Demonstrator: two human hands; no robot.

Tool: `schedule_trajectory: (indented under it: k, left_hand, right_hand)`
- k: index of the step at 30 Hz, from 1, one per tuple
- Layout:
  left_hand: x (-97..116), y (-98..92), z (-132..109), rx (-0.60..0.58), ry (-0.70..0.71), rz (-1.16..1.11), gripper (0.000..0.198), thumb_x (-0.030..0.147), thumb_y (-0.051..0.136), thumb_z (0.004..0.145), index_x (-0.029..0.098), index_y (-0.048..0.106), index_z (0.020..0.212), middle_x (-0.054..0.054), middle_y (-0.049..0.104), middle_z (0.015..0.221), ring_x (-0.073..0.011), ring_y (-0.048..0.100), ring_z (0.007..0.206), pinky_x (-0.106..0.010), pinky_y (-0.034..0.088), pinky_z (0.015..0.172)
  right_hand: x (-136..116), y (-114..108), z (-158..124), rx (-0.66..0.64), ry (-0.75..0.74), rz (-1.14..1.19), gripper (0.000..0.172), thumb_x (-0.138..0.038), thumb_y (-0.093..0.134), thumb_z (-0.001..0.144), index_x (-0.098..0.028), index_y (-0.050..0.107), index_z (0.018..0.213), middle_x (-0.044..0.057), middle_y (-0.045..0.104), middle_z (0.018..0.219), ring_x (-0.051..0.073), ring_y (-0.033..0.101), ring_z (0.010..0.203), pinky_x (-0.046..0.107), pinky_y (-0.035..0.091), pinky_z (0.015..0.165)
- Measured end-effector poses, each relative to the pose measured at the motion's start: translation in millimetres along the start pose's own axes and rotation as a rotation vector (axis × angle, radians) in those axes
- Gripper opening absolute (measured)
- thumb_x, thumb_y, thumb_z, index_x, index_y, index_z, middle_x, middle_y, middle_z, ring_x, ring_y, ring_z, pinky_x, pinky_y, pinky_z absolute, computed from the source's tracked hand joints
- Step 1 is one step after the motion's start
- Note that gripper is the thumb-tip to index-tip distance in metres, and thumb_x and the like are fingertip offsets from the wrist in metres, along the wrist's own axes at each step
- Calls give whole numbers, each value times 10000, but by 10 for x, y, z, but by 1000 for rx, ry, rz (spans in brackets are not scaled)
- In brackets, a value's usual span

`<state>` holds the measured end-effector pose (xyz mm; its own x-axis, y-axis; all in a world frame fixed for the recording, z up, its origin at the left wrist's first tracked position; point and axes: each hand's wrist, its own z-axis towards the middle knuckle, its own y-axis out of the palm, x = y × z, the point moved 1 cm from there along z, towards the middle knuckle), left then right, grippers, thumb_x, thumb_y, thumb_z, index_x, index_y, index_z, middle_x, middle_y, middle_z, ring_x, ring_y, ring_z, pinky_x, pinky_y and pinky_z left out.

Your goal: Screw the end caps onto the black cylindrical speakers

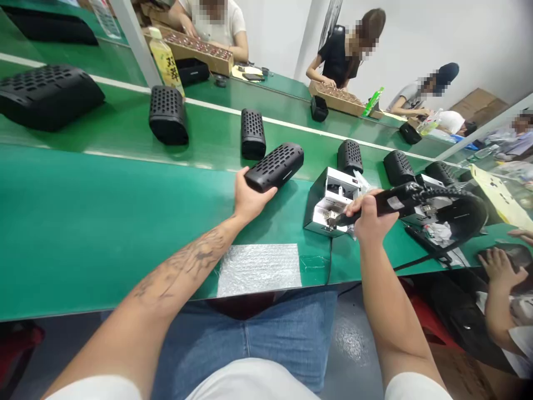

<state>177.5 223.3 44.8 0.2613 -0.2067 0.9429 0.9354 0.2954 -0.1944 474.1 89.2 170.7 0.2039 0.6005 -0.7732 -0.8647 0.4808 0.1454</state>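
Note:
My left hand is closed around one end of a black perforated speaker shell, holding it tilted just above the green bench. My right hand grips a black electric screwdriver, its tip pointing left and down at a small white and grey box-shaped machine on the bench. A black cable runs from the screwdriver off to the right.
Several more black perforated shells stand in a row on the conveyor belt behind. A sheet of bubble wrap lies at the bench's near edge. Another person's hand works at the right. Three people sit along the far side with cardboard trays.

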Motion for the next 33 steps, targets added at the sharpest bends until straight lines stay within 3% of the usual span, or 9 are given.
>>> schedule_trajectory:
  k: [6,9,11,16,18,22,26,29,33]
  left_hand:
    - [297,1480,578,-17,-93,84,1138,250,1120,915,205,501,1869,-299,594,1860,-453,611,1819,-551,476,1564]
    - [365,1808,779,-49,-97,194,1112,277,1100,967,125,505,1893,-381,569,1860,-510,583,1836,-612,449,1566]
    - [358,1834,877,-73,-65,213,1058,332,1098,981,110,562,1866,-391,566,1873,-531,551,1862,-647,384,1600]
    - [243,1384,1205,15,170,340,905,457,968,1078,153,613,1853,-334,396,2071,-507,248,2039,-668,85,1689]
    - [148,1195,1395,155,38,387,1080,431,1000,1027,176,474,1935,-336,307,2116,-510,184,2056,-729,100,1679]
    - [51,1091,1654,221,-284,322,1221,324,1074,920,175,394,1923,-363,451,2006,-519,455,1940,-741,304,1633]
    - [99,937,1711,267,-326,34,1108,175,1056,862,143,465,1799,-339,610,1836,-456,663,1750,-637,481,1556]
    - [55,376,1560,249,-245,-49,1036,188,1050,863,183,496,1739,-239,678,1769,-376,731,1638,-569,566,1500]
    - [-45,-932,921,-65,14,55,1064,407,1123,803,228,589,1706,-73,763,1607,-351,763,1572,-583,626,1445]
  right_hand:
    - [-75,-51,-274,-90,111,109,435,-526,1122,972,-254,783,974,-77,717,632,160,670,470,312,640,512]
    - [-178,-179,-297,-109,107,165,344,-503,1084,1012,-257,848,1052,-56,761,687,183,712,502,366,700,546]
    - [-246,-273,-254,-106,61,195,323,-538,1055,1038,-278,877,1108,-58,759,700,187,700,494,393,710,551]
    - [-329,-294,-76,-42,-57,151,352,-578,1069,1013,-304,872,1111,-73,730,672,188,644,464,389,668,515]
    - [-301,-225,-31,-24,-71,121,367,-564,1080,1002,-290,851,1084,-72,744,677,183,648,461,379,670,515]
    - [-195,-102,-33,-20,-77,41,424,-577,1088,986,-273,794,1019,-85,749,664,168,661,451,349,672,519]
    - [-82,-55,-96,-27,29,29,540,-644,1106,946,-279,708,948,-108,699,610,153,645,430,320,648,522]
    - [-21,-52,-118,-21,63,61,557,-635,1118,930,-278,691,927,-107,686,600,150,643,432,309,635,516]
    - [-31,-50,-124,8,80,47,575,-668,1134,897,-267,725,942,-98,691,604,139,641,445,304,645,532]
